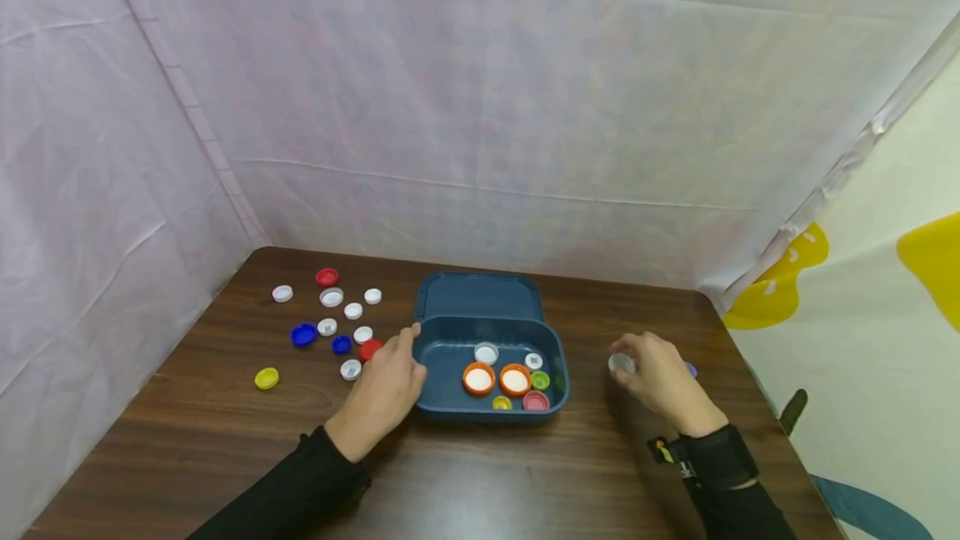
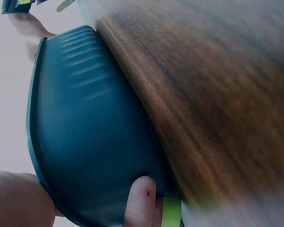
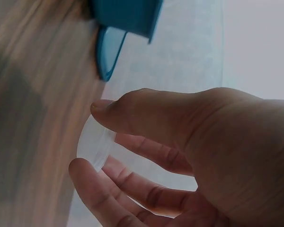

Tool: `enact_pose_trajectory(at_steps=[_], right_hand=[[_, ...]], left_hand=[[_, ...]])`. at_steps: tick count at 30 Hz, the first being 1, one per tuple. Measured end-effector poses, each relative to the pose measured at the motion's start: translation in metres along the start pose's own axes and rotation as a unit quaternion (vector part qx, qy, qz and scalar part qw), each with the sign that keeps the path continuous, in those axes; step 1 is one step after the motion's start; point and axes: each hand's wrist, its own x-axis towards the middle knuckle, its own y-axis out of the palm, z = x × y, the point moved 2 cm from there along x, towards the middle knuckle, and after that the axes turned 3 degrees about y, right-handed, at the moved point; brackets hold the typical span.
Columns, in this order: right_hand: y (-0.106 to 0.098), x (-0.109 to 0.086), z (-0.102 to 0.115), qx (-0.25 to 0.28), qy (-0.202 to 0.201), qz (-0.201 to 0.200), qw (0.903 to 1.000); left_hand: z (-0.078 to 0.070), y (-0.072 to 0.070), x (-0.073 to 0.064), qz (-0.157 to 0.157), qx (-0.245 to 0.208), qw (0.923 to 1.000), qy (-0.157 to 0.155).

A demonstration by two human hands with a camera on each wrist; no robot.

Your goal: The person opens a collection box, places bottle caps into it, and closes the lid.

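Observation:
At the left side of the dark blue box (image 1: 423, 411), my left hand (image 1: 386, 386) holds the wall at the rim. In the left wrist view one finger (image 2: 140, 203) lies against the outside wall, and a light green ridged cap (image 2: 171, 212) shows beside it; whether the hand holds this cap is unclear. Off to the box's right, my right hand (image 1: 660, 373) pinches a translucent whitish round cap (image 3: 92, 142) between thumb and finger, above the table. Inside the box lie several caps, among them two orange-rimmed white ones (image 1: 478, 379), a green one (image 1: 539, 380) and a pink one (image 1: 536, 401).
Loose caps are scattered left of the box, including a blue one (image 1: 303, 335), a red one (image 1: 327, 277) and a yellow one (image 1: 267, 378). A bluish cap (image 1: 691, 369) is partly hidden behind my right hand. The box's lid (image 1: 480, 297) lies behind it. White sheeting (image 1: 480, 107) encloses the wooden table.

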Motion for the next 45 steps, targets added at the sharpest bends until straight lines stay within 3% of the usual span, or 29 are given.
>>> enact_pose_trajectory(at_steps=[11,18,23,33,39,45], right_hand=[[-0.002,0.008,0.041,0.014,-0.042,-0.025,0.9987],[0.002,0.013,0.079,0.028,-0.081,-0.037,0.9956],[0.019,0.016,0.110,0.038,-0.131,-0.015,0.9905],[0.055,0.026,0.163,0.045,-0.203,0.075,0.9753],[0.064,0.027,0.171,0.064,-0.223,0.115,0.9658],[0.059,0.027,0.167,0.082,-0.208,0.101,0.9695]], left_hand=[[-0.002,-0.002,0.000,-0.001,-0.003,1.0000,0.000],[-0.002,-0.002,0.000,-0.013,-0.001,0.9999,0.011],[0.000,-0.001,0.000,-0.014,-0.001,0.9998,0.012],[-0.002,-0.001,0.000,-0.016,-0.007,0.9998,0.013],[-0.001,-0.001,0.001,-0.019,-0.010,0.9997,0.015],[-0.001,0.000,0.000,-0.013,-0.011,0.9998,0.004]])
